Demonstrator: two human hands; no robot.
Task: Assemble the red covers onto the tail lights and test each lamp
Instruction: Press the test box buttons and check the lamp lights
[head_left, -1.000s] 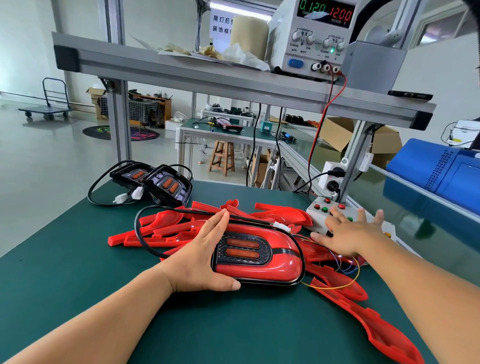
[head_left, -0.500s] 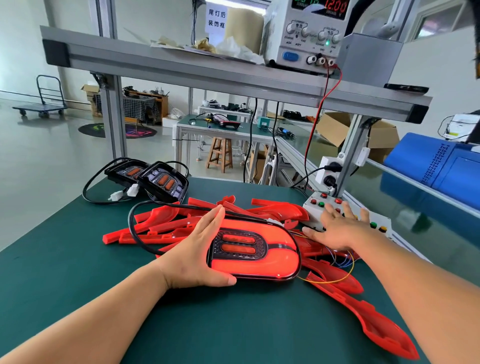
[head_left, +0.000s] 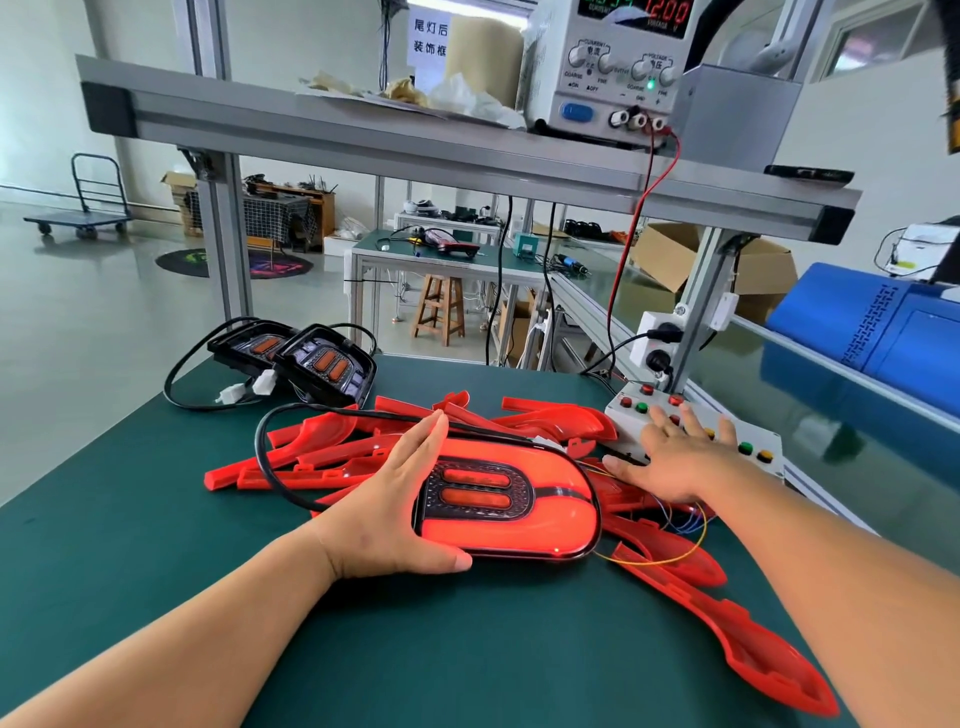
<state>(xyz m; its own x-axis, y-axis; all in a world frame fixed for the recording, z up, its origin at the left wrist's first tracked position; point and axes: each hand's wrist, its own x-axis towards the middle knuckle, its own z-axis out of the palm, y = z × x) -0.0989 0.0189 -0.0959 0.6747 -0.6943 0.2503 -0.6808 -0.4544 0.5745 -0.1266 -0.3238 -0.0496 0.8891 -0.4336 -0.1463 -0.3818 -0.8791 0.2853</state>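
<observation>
Green bench mat (head_left: 156, 545) holds the lit red-covered oval tail light (head_left: 524, 501), its end cupped by the left hand (head_left: 387, 514), fingers straight and pressed together, thumb along the near edge. On the white button box (head_left: 626, 425) the right hand (head_left: 675, 460) lies flat, fingers spread; loose red plastic covers (head_left: 322, 434) lie beyond the left fingertips

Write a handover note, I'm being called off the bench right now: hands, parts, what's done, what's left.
Left hand: open, laid flat against the left end of the covered lamp.
Right hand: open, fingers spread on the button box.
Done: this lamp has its red cover on and glows red under test.
Left: two bare lamps at back left need covers and testing. Loose covers lie heaped behind the lit lamp, with one more at near right.
</observation>
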